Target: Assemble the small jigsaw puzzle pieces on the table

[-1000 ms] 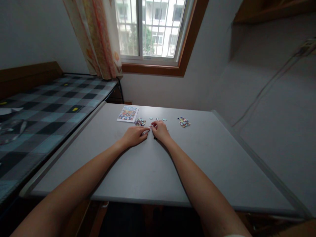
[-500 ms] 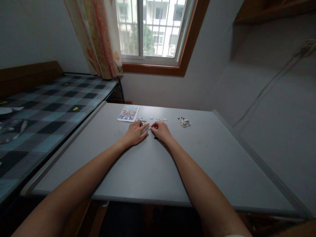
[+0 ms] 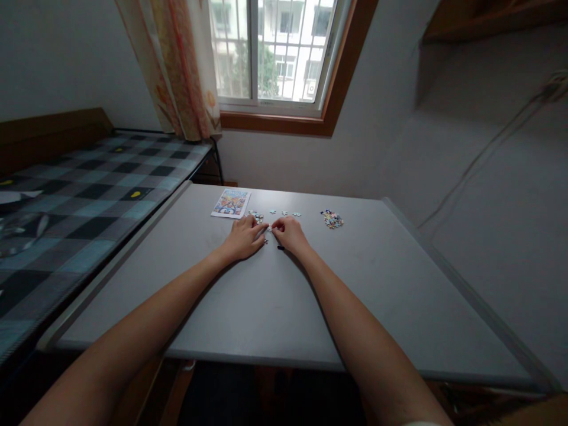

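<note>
On the grey-white table (image 3: 248, 319), my left hand (image 3: 244, 239) rests palm down with its fingers stretched out over some jigsaw pieces, the index finger pointing right. Close beside it, my right hand (image 3: 289, 233) pinches a small jigsaw piece (image 3: 269, 229) at its fingertips; the fingers partly hide it. Assembled or clustered jigsaw pieces (image 3: 256, 216) show just beyond my left fingers, and I cannot tell how they join. Another piece (image 3: 265, 241) lies by my left thumb. A small dark piece (image 3: 280, 248) sits below my right hand.
A printed picture sheet (image 3: 231, 203) lies at the back left. Several loose pieces (image 3: 284, 213) form a row beyond my hands. To the right is a pile of jigsaw pieces (image 3: 332, 219). A bed with a checked cover (image 3: 133, 171) borders the table's left side.
Both hands stay in nearly the same place. My right fingertips shift very slightly at the pinched piece; the pieces on the table look unmoved.
</note>
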Motion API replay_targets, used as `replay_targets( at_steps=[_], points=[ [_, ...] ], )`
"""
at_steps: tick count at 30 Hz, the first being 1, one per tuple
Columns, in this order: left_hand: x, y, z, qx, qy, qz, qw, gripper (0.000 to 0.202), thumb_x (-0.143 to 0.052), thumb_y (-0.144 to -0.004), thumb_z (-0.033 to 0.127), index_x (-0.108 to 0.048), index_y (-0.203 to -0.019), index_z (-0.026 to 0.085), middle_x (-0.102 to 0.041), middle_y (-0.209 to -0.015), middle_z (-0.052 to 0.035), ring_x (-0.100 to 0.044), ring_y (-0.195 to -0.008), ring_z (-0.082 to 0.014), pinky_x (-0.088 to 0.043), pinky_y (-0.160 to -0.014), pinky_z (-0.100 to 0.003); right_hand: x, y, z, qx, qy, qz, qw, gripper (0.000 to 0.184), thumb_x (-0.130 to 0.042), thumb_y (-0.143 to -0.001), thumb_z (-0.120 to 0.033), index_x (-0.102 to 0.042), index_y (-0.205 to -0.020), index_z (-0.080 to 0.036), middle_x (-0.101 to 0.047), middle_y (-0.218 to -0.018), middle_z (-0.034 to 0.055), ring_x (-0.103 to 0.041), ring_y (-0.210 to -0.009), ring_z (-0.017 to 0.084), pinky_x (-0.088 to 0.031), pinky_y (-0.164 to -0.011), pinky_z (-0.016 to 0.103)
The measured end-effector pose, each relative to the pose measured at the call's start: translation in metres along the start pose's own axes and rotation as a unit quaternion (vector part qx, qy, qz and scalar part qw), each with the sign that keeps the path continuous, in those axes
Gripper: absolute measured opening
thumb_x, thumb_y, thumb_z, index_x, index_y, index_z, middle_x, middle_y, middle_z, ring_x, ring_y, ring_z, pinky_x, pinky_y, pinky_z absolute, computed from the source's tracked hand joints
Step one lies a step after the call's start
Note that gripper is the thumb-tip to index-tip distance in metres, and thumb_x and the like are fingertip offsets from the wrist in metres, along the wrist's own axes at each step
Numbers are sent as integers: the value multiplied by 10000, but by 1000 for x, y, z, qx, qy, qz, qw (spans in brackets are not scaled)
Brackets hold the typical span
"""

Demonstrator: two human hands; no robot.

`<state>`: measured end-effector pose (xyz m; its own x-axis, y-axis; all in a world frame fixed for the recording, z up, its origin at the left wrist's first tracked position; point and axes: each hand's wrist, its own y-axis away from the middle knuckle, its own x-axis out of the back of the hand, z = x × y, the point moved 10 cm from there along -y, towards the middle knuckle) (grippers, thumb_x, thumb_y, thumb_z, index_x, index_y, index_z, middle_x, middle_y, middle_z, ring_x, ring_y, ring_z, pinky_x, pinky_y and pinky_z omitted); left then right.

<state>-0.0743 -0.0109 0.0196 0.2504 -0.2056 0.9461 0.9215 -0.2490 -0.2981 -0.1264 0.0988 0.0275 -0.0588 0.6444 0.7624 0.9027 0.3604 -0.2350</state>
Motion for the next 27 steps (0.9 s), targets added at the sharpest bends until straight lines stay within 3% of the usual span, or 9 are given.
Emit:
replay_targets(
  at_steps=[18,27],
  points=[
    [-3,0,-3,-2,5,5,1000,426,-424,-944,388,-569,-1328,274,-517,-1096,-104,-478,-1062,-268,-375,-939,-435,-4,-3,3,2,10,-11,1000,145,-624,-805,-129,-759,-858,-141,-697,-792,60,-580,-710,123,-469,-745,243],
    [8,0,0,-9,49,25,998,394,-467,-920,297,-611,-1280,225,-535,-1091,-107,-480,-1048,-261,-382,-957,-434,-2,-3,3,11,11,0,1000,212,-599,-816,-105,-775,-922,-159,-691,-881,81,-602,-788,137,-479,-797,253]
  ],
)
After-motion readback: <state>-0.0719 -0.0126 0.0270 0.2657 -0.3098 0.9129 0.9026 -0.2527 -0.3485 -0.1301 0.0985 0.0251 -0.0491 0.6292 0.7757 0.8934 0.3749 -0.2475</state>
